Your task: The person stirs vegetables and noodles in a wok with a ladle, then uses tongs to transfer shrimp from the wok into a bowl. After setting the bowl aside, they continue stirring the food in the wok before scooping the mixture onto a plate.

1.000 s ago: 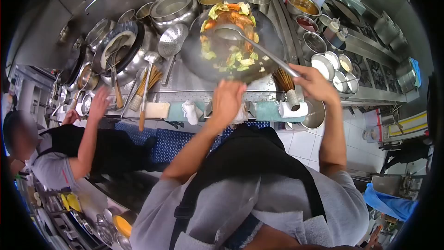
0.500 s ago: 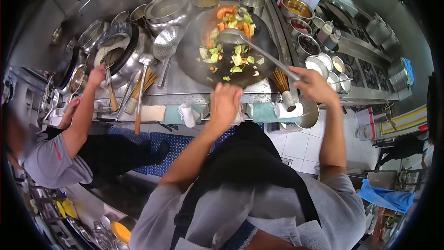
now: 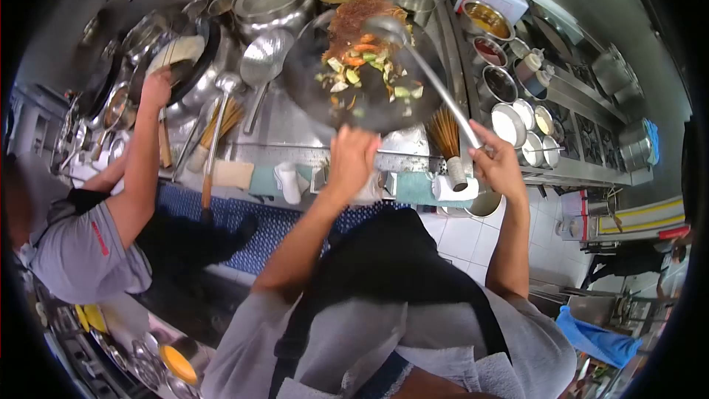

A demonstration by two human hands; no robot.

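Gripping ladle [image 3: 437, 83] in right hand [image 3: 498, 161] over vegetables [image 3: 363, 72] in wok [image 3: 304, 92]. Curling left hand [image 3: 352, 160] closed by near rim; can't tell on what.

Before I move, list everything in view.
Wok: one, dark, centre
Reddish-brown food: one heap, wok's far side
Vegetable pieces: many, green, white and orange, wok
Ladle: one, steel, over wok
Perforated skimmer: one, steel, left of wok
Bristle brushes: two, brown, flanking wok
Squeeze bottles: two, one pale, one dark, right
Blue cloth: one, lower right
Other pots, bowls, cloths: several, mixed, around
Co-worker: one, grey shirt, left
Left hand: one, bare, gripping wok's near edge
Right hand: one, bare, holding ladle
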